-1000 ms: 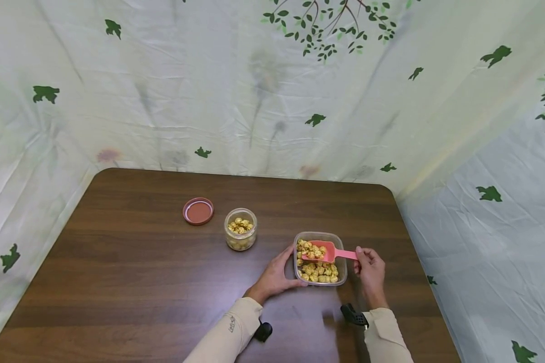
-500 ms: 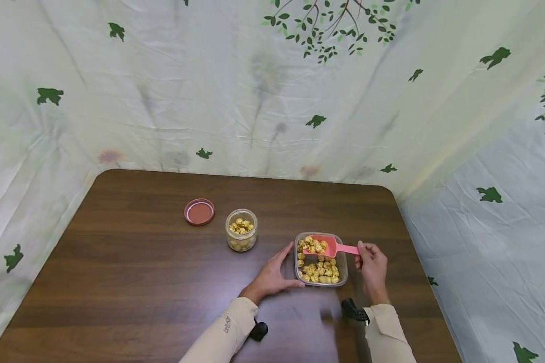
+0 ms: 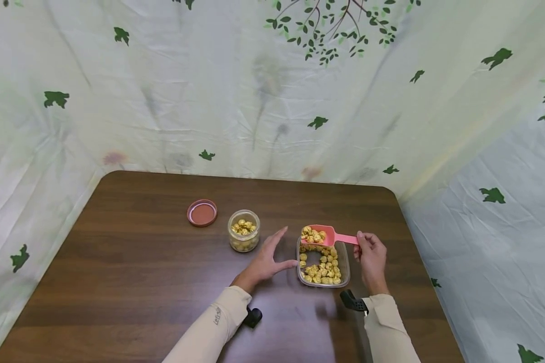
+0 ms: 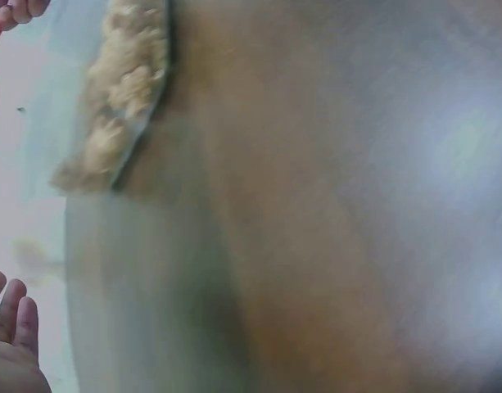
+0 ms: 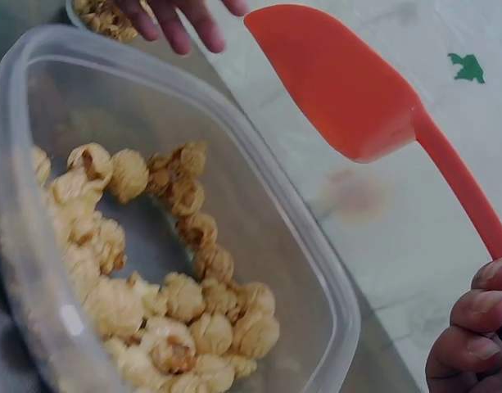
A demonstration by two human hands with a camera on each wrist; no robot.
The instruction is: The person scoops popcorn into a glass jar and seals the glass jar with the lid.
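Note:
My right hand (image 3: 372, 259) pinches the handle of a pink-red scoop (image 3: 330, 236), also large in the right wrist view (image 5: 349, 90). Caramel popcorn (image 3: 312, 235) fills the scoop, which is raised over the far side of a clear plastic container (image 3: 347, 272). More popcorn (image 5: 177, 327) lies inside, around a bare patch of the container's floor. My left hand (image 3: 263, 259) is open, fingers spread, between the container and a glass jar (image 3: 243, 244); its thumb tip is right by the container's left wall. Popcorn shows in the jar, whose mouth is uncovered.
A reddish-brown round lid (image 3: 202, 213) lies left of the jar. Everything stands on a dark wooden table (image 3: 131, 272). A pale curtain (image 3: 227, 91) with green leaf prints hangs behind the table and along its sides.
The scoop has risen with popcorn from inside the container to above its far rim. My left hand has let go of the container and moved left, toward the jar.

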